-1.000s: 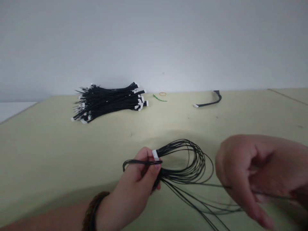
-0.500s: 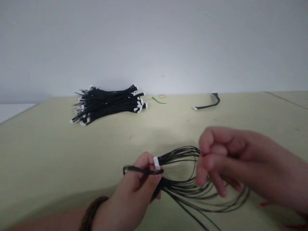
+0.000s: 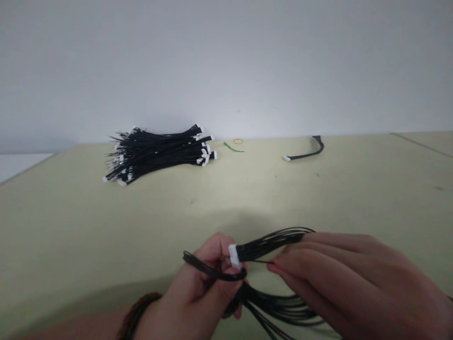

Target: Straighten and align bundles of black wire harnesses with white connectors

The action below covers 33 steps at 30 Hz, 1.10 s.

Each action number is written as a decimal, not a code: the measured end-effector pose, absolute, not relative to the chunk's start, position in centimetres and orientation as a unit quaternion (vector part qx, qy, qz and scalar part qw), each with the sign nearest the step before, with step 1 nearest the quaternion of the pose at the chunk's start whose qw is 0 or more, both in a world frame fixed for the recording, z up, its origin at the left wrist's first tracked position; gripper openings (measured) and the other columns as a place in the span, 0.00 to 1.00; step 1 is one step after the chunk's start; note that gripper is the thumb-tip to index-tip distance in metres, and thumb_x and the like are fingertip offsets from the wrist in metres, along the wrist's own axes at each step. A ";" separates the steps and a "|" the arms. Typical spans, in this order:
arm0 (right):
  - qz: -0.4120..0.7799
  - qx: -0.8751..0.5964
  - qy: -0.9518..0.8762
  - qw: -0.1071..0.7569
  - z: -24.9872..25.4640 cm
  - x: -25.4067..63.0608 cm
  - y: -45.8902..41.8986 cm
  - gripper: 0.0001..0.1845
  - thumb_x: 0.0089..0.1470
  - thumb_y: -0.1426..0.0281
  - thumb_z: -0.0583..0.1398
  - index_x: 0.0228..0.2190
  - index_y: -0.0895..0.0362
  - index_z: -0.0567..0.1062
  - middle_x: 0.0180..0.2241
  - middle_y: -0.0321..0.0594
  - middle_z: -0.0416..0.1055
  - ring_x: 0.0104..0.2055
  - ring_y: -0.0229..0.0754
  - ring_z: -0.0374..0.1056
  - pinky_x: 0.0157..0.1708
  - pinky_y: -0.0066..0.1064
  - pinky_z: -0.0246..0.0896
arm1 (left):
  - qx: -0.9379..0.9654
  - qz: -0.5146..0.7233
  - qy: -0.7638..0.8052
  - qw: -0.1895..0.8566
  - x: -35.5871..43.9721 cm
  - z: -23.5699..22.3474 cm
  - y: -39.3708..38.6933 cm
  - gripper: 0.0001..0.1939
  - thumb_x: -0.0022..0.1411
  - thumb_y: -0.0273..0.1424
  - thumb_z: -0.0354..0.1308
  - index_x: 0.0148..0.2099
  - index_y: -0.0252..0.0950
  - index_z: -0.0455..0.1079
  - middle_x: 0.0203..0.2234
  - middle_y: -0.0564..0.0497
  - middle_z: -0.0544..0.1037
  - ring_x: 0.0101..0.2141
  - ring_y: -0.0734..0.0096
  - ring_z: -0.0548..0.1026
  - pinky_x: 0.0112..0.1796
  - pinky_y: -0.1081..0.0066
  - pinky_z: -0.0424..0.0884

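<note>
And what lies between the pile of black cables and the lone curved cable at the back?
In the head view, a thin green strip and an orange ring lie between the cable pile and the lone cable.

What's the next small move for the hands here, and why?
Probably ease the single black wire toward the white connector. The right hand pinches that wire near the connector's lower end, other wires run into the same side, and the left hand braces it. I can't tell whether the tip is seated.
</note>
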State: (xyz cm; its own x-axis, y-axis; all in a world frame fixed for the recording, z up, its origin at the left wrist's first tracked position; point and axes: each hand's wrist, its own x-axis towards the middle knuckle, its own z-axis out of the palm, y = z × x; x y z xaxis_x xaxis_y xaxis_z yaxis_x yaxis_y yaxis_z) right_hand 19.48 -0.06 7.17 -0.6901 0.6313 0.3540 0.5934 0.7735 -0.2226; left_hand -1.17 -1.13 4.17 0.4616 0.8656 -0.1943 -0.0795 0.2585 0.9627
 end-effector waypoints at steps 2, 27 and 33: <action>0.048 -0.333 -0.919 0.207 7.2 19.4 -0.2 0.09 0.60 0.74 0.48 0.34 0.57 0.68 0.27 0.34 0.69 0.25 0.35 0.62 0.24 0.28 0.50 | 0.503 0.342 0.392 0.690 -1.2 4.2 -1.2 0.17 0.58 0.47 0.52 0.32 0.37 0.59 0.21 0.58 0.59 0.21 0.79 0.59 0.23 0.76 0.58; -0.112 -0.266 -0.932 0.221 8.3 17.9 -0.7 0.17 0.60 0.79 0.45 0.28 0.57 0.70 0.28 0.38 0.72 0.26 0.38 0.65 0.26 0.32 0.60 | 0.532 0.299 0.401 0.683 -1.2 4.1 -1.2 0.17 0.60 0.46 0.49 0.31 0.38 0.57 0.19 0.59 0.58 0.21 0.78 0.57 0.22 0.76 0.55; -0.039 -0.285 -0.937 0.196 8.1 17.5 -0.4 0.20 0.62 0.76 0.42 0.32 0.58 0.71 0.23 0.36 0.69 0.23 0.38 0.63 0.22 0.31 0.58 | 0.521 0.321 0.404 0.680 -0.9 3.9 -1.0 0.16 0.59 0.44 0.52 0.30 0.37 0.58 0.20 0.59 0.57 0.21 0.79 0.56 0.21 0.77 0.56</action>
State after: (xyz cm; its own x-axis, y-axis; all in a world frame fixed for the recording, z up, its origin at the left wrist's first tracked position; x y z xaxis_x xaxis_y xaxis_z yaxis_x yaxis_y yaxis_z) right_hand 17.55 -0.39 8.10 -0.7600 0.5197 0.3903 0.5500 0.8342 -0.0398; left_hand -0.86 -1.01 3.90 0.4668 0.8577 -0.2153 -0.0158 0.2515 0.9677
